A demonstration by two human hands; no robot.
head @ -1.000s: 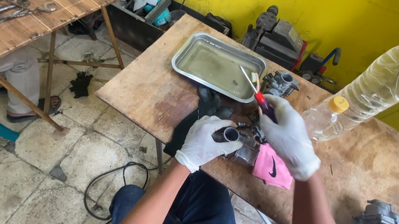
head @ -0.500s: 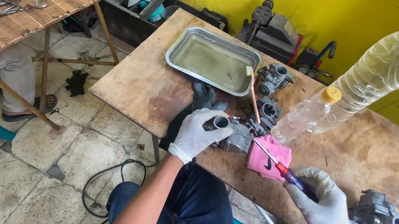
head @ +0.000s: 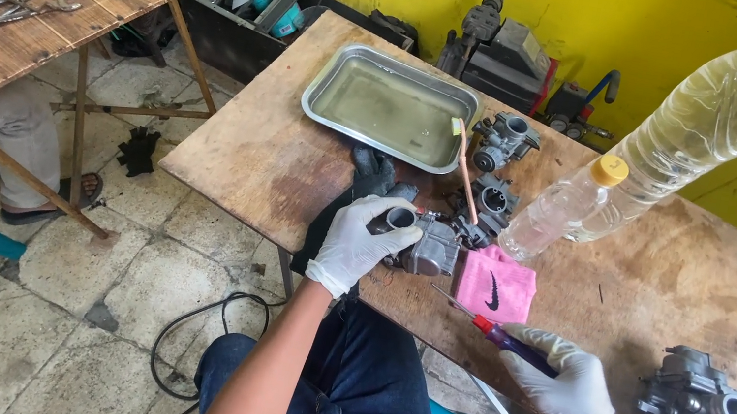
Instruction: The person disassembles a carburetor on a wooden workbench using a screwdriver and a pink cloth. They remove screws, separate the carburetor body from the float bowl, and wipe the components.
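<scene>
Left hand [head: 361, 241], gloved, is wrapped around a grey carburetor [head: 418, 240] at the near edge of the surface [head: 237, 155]. Right hand [head: 575, 403], gloved, is closed on a screwdriver [head: 492, 331], near the same edge, just beside a pink cloth [head: 495, 288]. Open room lies between the cloth and a second carburetor [head: 703, 411]. Two bottles [head: 702, 123], one metal tray [head: 385, 105].

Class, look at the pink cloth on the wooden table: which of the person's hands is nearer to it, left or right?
Right, narrowly. The right hand, holding a screwdriver, sits just below and right of the pink cloth. The left hand grips the carburetor farther off, to the cloth's left.
</scene>
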